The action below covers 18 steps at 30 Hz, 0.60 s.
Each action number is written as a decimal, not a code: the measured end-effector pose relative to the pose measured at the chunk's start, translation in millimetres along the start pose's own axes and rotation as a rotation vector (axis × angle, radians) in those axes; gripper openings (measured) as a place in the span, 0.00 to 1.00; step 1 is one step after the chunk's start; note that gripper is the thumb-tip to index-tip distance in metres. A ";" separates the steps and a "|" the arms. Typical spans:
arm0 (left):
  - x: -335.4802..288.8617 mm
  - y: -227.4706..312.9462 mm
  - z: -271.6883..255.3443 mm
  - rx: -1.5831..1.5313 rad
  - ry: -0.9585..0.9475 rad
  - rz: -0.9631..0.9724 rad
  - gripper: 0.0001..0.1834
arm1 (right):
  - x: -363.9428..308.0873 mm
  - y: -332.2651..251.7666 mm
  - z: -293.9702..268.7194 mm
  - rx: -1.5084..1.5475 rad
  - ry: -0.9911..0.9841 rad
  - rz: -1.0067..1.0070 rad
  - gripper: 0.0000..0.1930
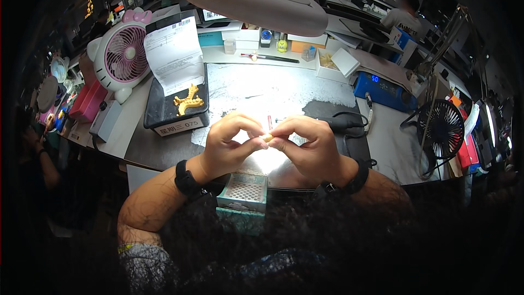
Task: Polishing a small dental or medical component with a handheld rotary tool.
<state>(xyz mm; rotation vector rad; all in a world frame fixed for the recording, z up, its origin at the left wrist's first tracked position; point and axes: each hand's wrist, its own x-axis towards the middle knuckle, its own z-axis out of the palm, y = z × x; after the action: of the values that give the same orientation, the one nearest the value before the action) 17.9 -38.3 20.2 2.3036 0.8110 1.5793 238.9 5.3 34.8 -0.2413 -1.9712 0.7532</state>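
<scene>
Under the lamp, my left hand (233,141) and my right hand (308,143) meet, thumbs and forefingers pinched together. Between their fingertips is a small yellowish piece (267,137), mostly covered, so its exact shape cannot be made out. A thin red-tipped stick (269,122) shows just behind the fingertips; whether it is held or lies on the mat is unclear. To the left, a black tray (150,110) holds yellow dental model pieces (188,101), with a printed sheet (173,57) standing at its back. A black handpiece (330,124) with a cord lies beyond my right hand.
A big lamp head (255,1) hangs over the bright mat (234,79). A pink-and-white fan (126,54) stands left, a black fan (441,129) right. Nearby are a blue control box (385,92), an open white box (332,67) and a perforated vent (244,190) at the bench edge.
</scene>
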 end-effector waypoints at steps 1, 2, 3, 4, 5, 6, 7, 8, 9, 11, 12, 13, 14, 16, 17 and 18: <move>-0.3 -0.6 0.2 -0.002 -0.001 -0.001 0.11 | -0.1 -0.7 0.1 -0.003 -0.001 0.004 0.07; -0.5 -0.8 0.3 -0.004 -0.001 -0.003 0.11 | -0.2 -1.0 0.2 -0.006 -0.001 0.007 0.07; -0.5 -0.7 0.2 -0.004 -0.001 -0.002 0.11 | -0.3 -0.6 0.4 -0.008 0.002 0.005 0.07; -0.2 -0.3 0.2 -0.003 -0.001 -0.001 0.11 | -0.5 0.0 0.6 -0.011 0.005 0.002 0.06; -0.1 0.0 0.2 -0.003 -0.001 0.000 0.11 | -0.6 0.4 0.7 -0.013 0.008 -0.001 0.06; -0.1 -0.1 0.4 0.002 -0.005 0.003 0.11 | -0.7 0.7 0.8 -0.011 0.009 -0.006 0.06; -0.2 -0.4 0.3 0.008 -0.008 0.007 0.11 | -0.6 0.9 1.0 -0.009 0.009 -0.012 0.06; -0.1 -0.5 0.2 0.014 -0.011 0.010 0.11 | -0.5 1.0 1.2 -0.007 0.010 -0.019 0.06; 0.0 -0.2 0.0 0.015 -0.011 0.009 0.10 | -0.3 1.2 1.4 -0.002 0.009 -0.021 0.06; 0.0 0.3 0.1 0.015 -0.012 0.005 0.10 | -0.5 1.7 1.7 0.007 0.010 -0.023 0.06; 0.2 0.5 0.1 0.015 -0.012 0.005 0.10 | -0.4 1.8 1.7 0.004 0.008 -0.024 0.06; 0.3 0.8 0.0 0.016 -0.012 0.005 0.10 | -0.3 1.8 1.6 0.001 0.006 -0.026 0.06; 0.4 1.0 -0.1 0.017 -0.012 0.005 0.09 | -0.1 1.8 1.6 -0.002 0.004 -0.027 0.06; -0.7 0.9 1.7 0.000 0.007 -0.021 0.09 | 0.0 2.4 1.3 -0.010 0.005 -0.034 0.06; -1.0 0.8 2.7 -0.010 0.016 -0.034 0.08 | -0.2 2.7 1.1 -0.015 0.006 -0.038 0.06; -0.6 1.0 3.2 -0.010 0.018 -0.033 0.08 | -0.4 3.0 0.9 -0.017 0.007 -0.040 0.06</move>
<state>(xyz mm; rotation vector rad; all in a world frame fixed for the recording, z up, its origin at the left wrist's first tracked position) 21.0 -39.1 18.9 2.2605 0.8395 1.5882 237.9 7.1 32.5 -0.2139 -1.9711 0.7094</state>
